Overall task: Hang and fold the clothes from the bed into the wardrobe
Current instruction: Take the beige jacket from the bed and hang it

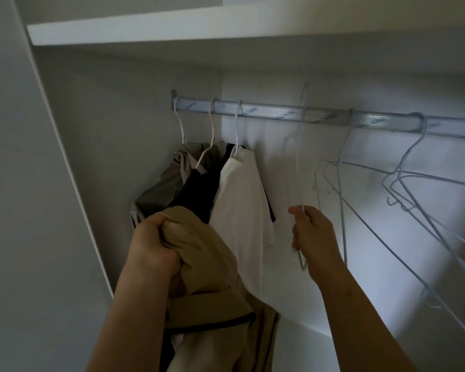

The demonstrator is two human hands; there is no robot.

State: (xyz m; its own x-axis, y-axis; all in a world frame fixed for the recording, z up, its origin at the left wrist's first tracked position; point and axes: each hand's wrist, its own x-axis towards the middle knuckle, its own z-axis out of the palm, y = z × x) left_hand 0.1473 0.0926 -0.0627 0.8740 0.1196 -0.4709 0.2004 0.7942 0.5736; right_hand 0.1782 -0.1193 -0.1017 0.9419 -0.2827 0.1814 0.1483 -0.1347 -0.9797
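I face the open wardrobe. My left hand [156, 245] is bunched tight around a tan garment [207, 264] that hangs down below my wrist. My right hand [312, 234] pinches a thin white wire hanger [297, 167], blurred, whose hook rises above the metal rail [266, 110]. At the rail's left end hang three filled hangers: a grey garment [156, 189], a black one [196, 191] and a white one [242, 200].
Several empty wire hangers [414, 189] swing on the rail's right part. A white shelf [172, 25] runs above the rail. The wardrobe's side panel [51, 157] stands close on the left, and its back wall is lit behind the hangers.
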